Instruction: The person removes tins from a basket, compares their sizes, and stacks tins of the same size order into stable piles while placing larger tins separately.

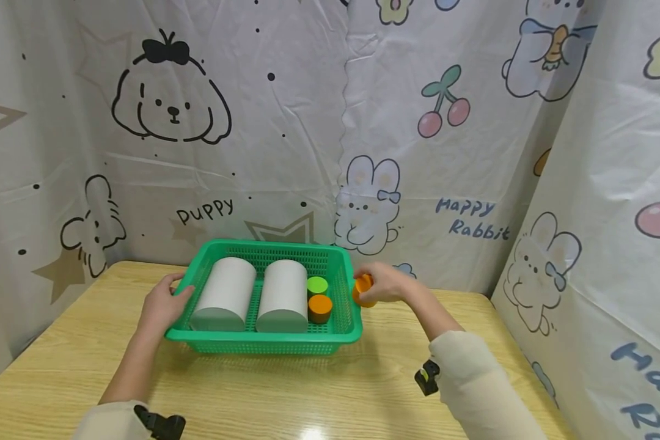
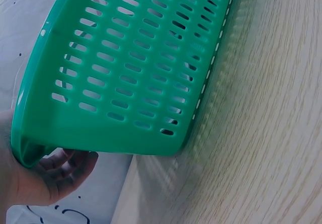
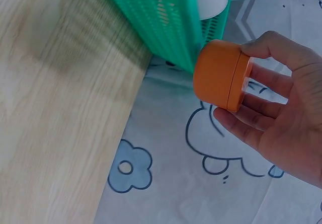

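Observation:
A green plastic basket (image 1: 264,337) with slotted walls sits on the table. My left hand (image 1: 164,304) grips its left rim, thumb on top and fingers curled under the edge in the left wrist view. Inside lie two thick white cylinders (image 1: 228,290) side by side. To their right are a small light green round container (image 1: 317,286) and an orange one (image 1: 320,309) in front of it. Just outside the basket's right rim, my right hand (image 3: 287,103) holds another small orange round container (image 3: 219,75), with a seam near one end, between thumb and fingers.
The wooden table (image 1: 242,397) runs up to a hanging cloth (image 1: 286,122) printed with cartoon animals, close behind the basket. More of this cloth (image 1: 610,244) hangs along the table's right side.

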A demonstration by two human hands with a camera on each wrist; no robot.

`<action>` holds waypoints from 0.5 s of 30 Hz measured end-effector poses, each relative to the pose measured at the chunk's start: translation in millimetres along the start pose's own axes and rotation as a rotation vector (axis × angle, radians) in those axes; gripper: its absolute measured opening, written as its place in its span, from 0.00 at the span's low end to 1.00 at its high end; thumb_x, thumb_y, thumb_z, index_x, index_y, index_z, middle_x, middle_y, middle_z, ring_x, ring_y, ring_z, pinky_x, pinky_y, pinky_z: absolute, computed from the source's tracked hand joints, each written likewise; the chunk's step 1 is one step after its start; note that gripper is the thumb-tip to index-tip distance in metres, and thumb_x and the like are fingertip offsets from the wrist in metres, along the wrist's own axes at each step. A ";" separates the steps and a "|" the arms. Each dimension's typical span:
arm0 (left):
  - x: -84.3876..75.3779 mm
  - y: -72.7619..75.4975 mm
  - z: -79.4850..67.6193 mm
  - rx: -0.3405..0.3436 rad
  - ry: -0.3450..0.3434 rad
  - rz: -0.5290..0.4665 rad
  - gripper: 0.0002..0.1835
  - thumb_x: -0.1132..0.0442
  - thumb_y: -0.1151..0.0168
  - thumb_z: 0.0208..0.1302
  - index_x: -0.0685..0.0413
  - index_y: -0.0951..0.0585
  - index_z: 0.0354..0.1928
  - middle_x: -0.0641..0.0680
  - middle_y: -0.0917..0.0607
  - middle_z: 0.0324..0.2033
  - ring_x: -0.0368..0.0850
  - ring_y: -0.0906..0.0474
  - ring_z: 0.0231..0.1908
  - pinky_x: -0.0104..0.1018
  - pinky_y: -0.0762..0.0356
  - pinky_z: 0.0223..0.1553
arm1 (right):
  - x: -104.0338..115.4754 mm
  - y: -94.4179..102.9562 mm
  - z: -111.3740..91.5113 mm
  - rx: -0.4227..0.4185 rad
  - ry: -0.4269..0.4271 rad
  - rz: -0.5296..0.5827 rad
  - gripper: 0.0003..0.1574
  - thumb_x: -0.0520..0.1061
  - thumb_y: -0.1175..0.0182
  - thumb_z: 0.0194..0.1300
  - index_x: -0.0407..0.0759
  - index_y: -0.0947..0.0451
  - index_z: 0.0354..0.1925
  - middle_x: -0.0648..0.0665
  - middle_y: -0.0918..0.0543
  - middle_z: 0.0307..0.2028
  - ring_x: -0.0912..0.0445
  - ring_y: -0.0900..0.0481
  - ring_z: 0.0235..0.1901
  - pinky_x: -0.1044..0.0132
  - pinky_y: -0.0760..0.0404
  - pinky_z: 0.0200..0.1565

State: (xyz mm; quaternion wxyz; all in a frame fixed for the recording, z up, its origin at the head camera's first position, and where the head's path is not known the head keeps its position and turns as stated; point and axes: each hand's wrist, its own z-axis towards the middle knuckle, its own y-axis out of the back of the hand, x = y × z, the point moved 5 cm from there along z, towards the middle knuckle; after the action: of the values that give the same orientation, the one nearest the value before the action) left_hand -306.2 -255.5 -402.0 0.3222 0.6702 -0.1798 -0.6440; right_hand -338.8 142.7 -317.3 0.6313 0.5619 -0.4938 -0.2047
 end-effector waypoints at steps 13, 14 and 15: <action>5.1 -4.0 4.2 0.001 -0.011 -0.001 0.33 0.49 0.57 0.71 0.65 0.43 0.68 0.75 0.28 0.52 0.66 0.28 0.47 0.49 0.28 0.39 | -26.4 -5.5 -4.4 -0.043 -0.046 0.010 0.30 0.40 0.36 0.50 0.35 0.25 0.53 0.38 0.20 0.45 0.52 0.25 0.38 0.61 0.25 0.39; 5.5 -3.6 4.2 0.003 -0.012 -0.002 0.33 0.49 0.57 0.71 0.65 0.43 0.69 0.75 0.28 0.51 0.65 0.27 0.46 0.48 0.27 0.38 | -28.0 -6.1 -4.5 -0.044 -0.047 0.014 0.30 0.40 0.36 0.50 0.35 0.25 0.54 0.38 0.20 0.45 0.52 0.25 0.38 0.61 0.25 0.39; 5.8 -3.1 4.1 0.003 -0.014 -0.002 0.33 0.48 0.57 0.71 0.65 0.43 0.68 0.74 0.27 0.51 0.64 0.27 0.45 0.47 0.27 0.37 | -29.7 -7.0 -4.5 -0.046 -0.047 0.018 0.30 0.40 0.35 0.50 0.35 0.25 0.53 0.38 0.20 0.45 0.52 0.25 0.38 0.61 0.25 0.40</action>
State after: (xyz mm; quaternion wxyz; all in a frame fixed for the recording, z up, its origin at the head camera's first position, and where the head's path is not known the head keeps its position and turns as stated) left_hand -310.1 -257.9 -408.2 0.3192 0.6664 -0.1822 -0.6487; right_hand -345.6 167.1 -334.8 0.6341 0.5379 -0.5088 -0.2231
